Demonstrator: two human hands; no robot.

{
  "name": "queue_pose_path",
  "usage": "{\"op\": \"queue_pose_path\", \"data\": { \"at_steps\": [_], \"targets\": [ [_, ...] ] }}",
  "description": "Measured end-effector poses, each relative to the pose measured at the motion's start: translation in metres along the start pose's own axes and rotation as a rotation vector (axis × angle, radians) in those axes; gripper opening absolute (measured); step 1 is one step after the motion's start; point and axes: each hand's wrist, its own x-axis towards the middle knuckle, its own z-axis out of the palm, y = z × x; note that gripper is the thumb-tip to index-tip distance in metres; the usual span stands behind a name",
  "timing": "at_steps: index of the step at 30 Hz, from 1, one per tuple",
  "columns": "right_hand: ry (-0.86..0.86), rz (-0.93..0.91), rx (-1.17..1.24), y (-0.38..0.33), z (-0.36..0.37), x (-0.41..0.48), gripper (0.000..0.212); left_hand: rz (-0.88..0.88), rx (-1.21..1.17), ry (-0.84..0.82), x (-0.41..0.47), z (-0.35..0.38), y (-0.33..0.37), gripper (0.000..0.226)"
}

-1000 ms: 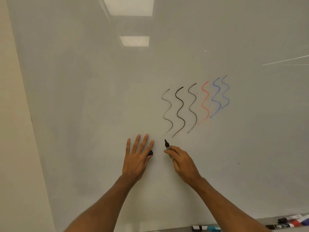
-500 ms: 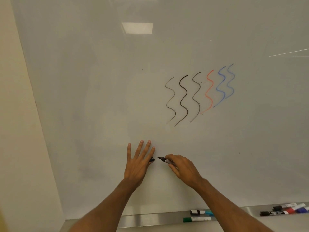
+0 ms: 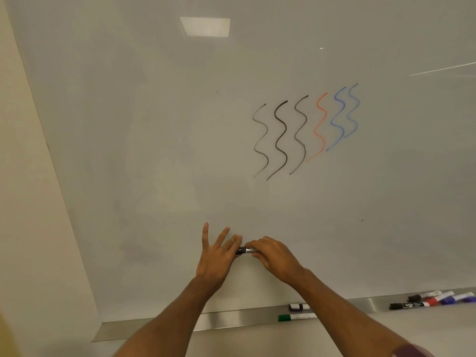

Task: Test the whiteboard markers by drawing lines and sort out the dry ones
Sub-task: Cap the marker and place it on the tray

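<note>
Marker lies horizontal, black end toward left hand.

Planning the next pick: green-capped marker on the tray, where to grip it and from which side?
Grip the green-capped marker on its white barrel, just right of the cap, pinching across its width. It lies flat along the tray near the front edge, with a black-capped marker close behind it and the whiteboard behind that, so coming from above and the front looks best.
</note>
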Motion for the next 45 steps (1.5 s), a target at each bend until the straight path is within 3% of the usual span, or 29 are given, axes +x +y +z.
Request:
{"op": "queue_pose_path", "data": {
  "at_steps": [11, 24, 29, 33, 38, 45],
  "targets": [
    [-0.085, 0.177, 0.115, -0.008, 0.020, -0.011, 0.031, -0.025, -0.053, -0.119, -0.020, 0.004, 0.017, 0.040],
    [-0.158, 0.348, 0.036, -0.004, 0.046, -0.065, 0.031, 0.100, -0.114, -0.227, -0.039, 0.033, 0.056, 0.035],
    [-0.216, 0.487, -0.053, 0.013, 0.047, -0.097, 0.034, 0.136, -0.175, -0.337, -0.034, 0.044, 0.101, 0.050],
    [-0.185, 0.496, -0.066, 0.036, 0.048, -0.144, 0.036, 0.183, -0.239, -0.366, -0.034, 0.058, 0.142, 0.058],
    [-0.060, 0.483, -0.116, 0.079, 0.044, -0.189, 0.030, 0.198, -0.341, -0.476, -0.015, 0.077, 0.206, 0.031],
    [-0.028, 0.553, -0.158, 0.176, 0.031, -0.244, 0.024, 0.203, -0.420, -0.539, 0.036, 0.097, 0.300, 0.033]
  ]
}}
